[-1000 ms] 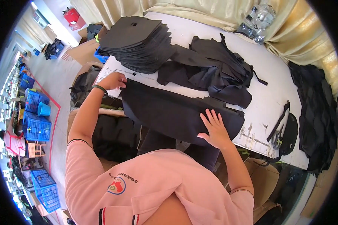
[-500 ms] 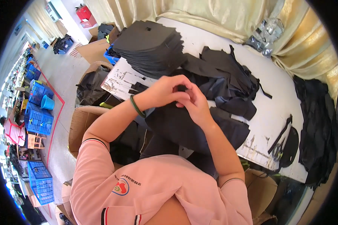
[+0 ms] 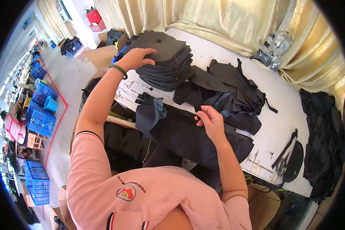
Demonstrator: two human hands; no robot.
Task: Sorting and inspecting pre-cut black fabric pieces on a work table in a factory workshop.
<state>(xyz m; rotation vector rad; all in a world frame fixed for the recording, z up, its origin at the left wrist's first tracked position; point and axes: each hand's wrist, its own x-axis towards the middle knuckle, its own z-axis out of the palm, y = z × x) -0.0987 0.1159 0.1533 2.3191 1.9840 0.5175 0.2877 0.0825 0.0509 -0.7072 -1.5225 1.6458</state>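
My left hand (image 3: 137,58) is at the near left side of a tall stack of black sheet pieces (image 3: 163,48). Its index finger and thumb are spread over the top piece. My right hand (image 3: 211,122) is pinched above a black fabric panel (image 3: 180,132) that lies across my lap and the table's near edge. A small dark bit shows at those fingertips, too small to name. The panel's left end is folded up, showing a bluish-grey underside. Beyond my right hand lies a loose heap of black fabric pieces (image 3: 234,86).
The white table (image 3: 287,103) has worn, chipped edges. At right are a black pouch with a strap (image 3: 296,159) and a pile of black fabric (image 3: 324,142). A clear plastic bag (image 3: 274,48) leans against the gold curtain (image 3: 226,23). Cardboard boxes (image 3: 262,205) stand below the table.
My hands were together above the panel; they have parted. The left went up and left to the stack, the right stayed low over the panel, whose left end now shows folded.
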